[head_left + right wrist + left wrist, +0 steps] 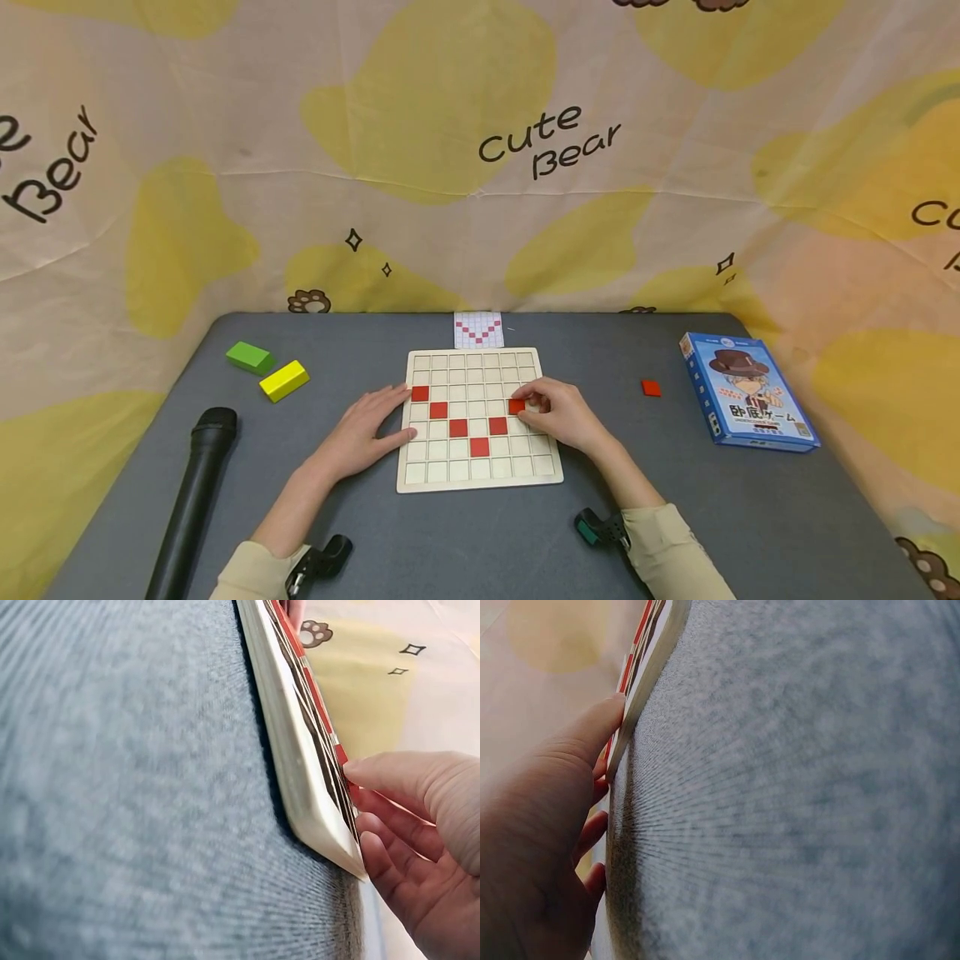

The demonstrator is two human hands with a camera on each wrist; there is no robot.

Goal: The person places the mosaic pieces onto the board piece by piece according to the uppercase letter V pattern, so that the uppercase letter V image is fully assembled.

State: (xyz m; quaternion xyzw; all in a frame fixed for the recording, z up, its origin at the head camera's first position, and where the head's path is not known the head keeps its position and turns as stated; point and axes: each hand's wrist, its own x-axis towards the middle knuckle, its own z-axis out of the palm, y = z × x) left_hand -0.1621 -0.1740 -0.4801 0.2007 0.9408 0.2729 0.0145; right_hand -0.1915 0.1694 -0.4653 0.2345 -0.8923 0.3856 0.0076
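Observation:
A pale square grid board lies flat on the table, with several red square tiles seated in its cells. My right hand is over the board's right side, pinching a red tile between thumb and fingers at a cell there. In the right wrist view, the thumb tip meets that tile at the board's surface. At the left edge my left hand rests with extended fingers, its thumb touching the board's border. Behind the board lies a small card printed with a red V of squares on a grid.
One loose red tile lies right of the board, near a blue game box. On the left are a green block, a yellow block and a black microphone. A patterned cloth hangs behind the grey table.

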